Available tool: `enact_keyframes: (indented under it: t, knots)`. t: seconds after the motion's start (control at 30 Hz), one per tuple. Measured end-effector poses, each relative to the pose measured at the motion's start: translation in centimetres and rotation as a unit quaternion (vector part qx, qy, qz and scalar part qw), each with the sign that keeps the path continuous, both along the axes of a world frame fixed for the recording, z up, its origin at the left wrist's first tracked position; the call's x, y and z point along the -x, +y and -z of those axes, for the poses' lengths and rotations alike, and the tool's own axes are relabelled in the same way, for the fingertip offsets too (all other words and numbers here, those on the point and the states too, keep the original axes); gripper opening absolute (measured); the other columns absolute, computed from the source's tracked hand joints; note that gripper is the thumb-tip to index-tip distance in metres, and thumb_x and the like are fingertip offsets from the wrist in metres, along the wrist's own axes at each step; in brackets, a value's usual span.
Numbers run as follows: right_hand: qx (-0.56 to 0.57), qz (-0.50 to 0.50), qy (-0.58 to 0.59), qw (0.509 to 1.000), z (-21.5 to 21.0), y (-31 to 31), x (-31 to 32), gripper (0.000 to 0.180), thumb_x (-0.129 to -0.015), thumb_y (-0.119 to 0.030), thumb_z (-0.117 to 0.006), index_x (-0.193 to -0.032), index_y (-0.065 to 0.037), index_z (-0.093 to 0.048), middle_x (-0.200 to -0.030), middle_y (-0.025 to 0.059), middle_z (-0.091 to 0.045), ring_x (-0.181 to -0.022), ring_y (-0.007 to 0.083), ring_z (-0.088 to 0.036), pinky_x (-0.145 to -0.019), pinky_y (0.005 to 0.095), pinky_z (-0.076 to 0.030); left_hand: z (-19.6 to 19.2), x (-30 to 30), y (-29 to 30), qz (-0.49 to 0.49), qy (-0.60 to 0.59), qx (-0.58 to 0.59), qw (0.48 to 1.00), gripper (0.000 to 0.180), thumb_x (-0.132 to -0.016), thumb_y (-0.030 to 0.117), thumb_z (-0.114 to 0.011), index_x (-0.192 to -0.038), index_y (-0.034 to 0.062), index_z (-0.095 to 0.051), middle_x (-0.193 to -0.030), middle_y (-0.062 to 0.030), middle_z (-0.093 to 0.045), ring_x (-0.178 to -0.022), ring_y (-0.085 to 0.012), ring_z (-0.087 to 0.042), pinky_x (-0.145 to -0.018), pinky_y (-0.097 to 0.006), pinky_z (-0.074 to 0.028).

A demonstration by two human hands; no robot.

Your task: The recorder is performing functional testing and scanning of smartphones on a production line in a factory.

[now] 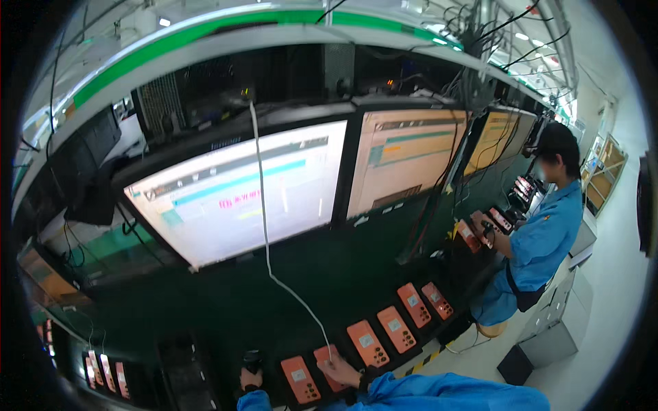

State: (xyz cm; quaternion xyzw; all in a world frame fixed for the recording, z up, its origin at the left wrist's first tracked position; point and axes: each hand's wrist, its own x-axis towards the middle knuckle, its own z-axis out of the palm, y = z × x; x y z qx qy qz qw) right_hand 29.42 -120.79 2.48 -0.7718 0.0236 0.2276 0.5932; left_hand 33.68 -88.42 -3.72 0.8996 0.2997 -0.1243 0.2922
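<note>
Several salmon-pink phones lie back up in a row along the bench, each with a pale label and dark round camera lenses. My right hand (pixel 342 372) is over one phone (pixel 323 355), its fingers closed at the lower end of a white cable (pixel 269 264) that hangs from above. Whether the cable is plugged into the phone is hidden by the fingers. A neighbouring phone (pixel 300 381) lies just left of that hand. My left hand (pixel 251 378) is closed around a black handheld device (pixel 252 358), which looks like a scanner.
Two monitors (pixel 253 198) (pixel 404 161) stand behind the bench. More phones (pixel 396 329) continue to the right. A co-worker (pixel 541 233) in blue handles phones there. Black trays (pixel 186 373) and upright phones (pixel 106 372) are at left. Dark cables (pixel 439 198) hang at centre right.
</note>
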Motion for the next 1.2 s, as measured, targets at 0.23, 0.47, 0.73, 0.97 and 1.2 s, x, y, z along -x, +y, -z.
enact_keyframes:
  t: [0.23, 0.47, 0.73, 0.97, 1.2]
  knots:
    - [-0.104, 0.111, -0.018, 0.988, 2.4, -1.6, -2.0, 0.038, -0.100, -0.036, -0.037, -0.096, -0.001, -0.052, -0.091, 0.0077, -0.057, -0.084, 0.0126, -0.051, -0.075, 0.0323, -0.044, -8.0, 7.2, -7.1, -0.024, -0.207, 0.259, 0.943, 0.033, -0.079, 0.023, -0.069, -0.097, -0.0031, -0.062, -0.088, -0.0182, -0.067, -0.083, -0.0263, -0.065, -0.074, -0.038, -0.049]
    - [-0.095, 0.101, 0.020, 0.990, 0.5, -0.2, -1.7, 0.058, -0.098, -0.052, -0.031, -0.106, 0.003, -0.048, -0.097, 0.0121, -0.053, -0.092, 0.0194, -0.049, -0.083, 0.0318, -0.041, -9.5, 10.7, -14.1, 0.112, -0.084, 0.278, 0.950, 0.035, -0.079, 0.033, -0.068, -0.091, 0.0003, -0.063, -0.069, -0.0128, -0.063, -0.065, -0.0240, -0.063, -0.061, -0.037, -0.048]
    - [-0.166, 0.120, 0.070, 0.976, -0.3, 0.3, -2.6, 0.054, -0.098, -0.050, -0.031, -0.102, 0.001, -0.046, -0.092, 0.0078, -0.052, -0.082, 0.0144, -0.049, -0.076, 0.0309, -0.043, -10.2, 9.8, -14.8, 0.086, -0.062, 0.334, 0.937, 0.031, -0.080, 0.031, -0.068, -0.087, 0.0012, -0.063, -0.066, -0.0074, -0.062, -0.059, -0.0156, -0.060, -0.056, -0.031, -0.046]
    - [0.154, 0.021, -0.145, 0.977, 1.0, 0.5, -2.2, 0.053, -0.082, -0.032, -0.065, -0.113, 0.005, -0.044, -0.101, 0.0184, -0.053, -0.092, 0.0266, -0.053, -0.082, 0.0368, -0.044, -9.7, 7.2, -8.9, 0.026, -0.211, 0.099, 0.972, 0.037, -0.070, 0.029, -0.073, -0.089, -0.0010, -0.063, -0.081, -0.0185, -0.066, -0.076, -0.0340, -0.064, -0.068, -0.040, -0.049]
    - [0.107, 0.079, -0.094, 0.987, -1.7, 1.7, -0.8, 0.044, -0.075, -0.024, -0.071, -0.096, -0.005, -0.037, -0.085, 0.0213, -0.057, -0.082, 0.0404, -0.060, -0.070, 0.0451, -0.047, -0.4, 3.0, -2.3, -0.021, -0.173, 0.024, 0.984, 0.051, -0.070, 0.016, -0.067, -0.116, 0.0002, -0.054, -0.107, -0.0235, -0.060, -0.099, -0.0410, -0.057, -0.085, -0.047, -0.046]
